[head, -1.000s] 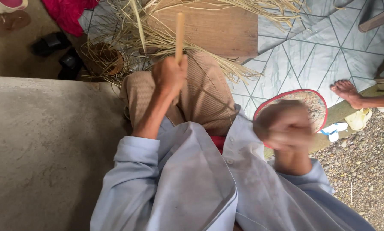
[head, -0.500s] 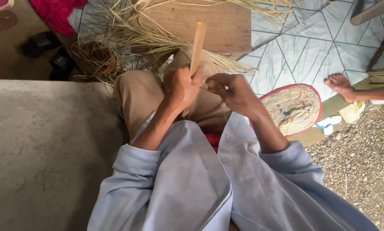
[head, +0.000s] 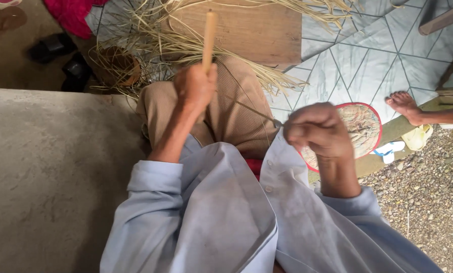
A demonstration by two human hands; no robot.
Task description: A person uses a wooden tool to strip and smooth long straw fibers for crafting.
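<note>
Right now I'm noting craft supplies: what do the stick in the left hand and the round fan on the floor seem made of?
The stick looks like pale bamboo or wood: smooth, straight, unpainted. The round fan looks like woven plant fibre, tan and matte, with a red bound rim.

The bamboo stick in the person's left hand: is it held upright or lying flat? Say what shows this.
Upright. The left hand grips the bamboo stick near its lower end, and the stick rises almost vertically above the fist, over the lap.
</note>
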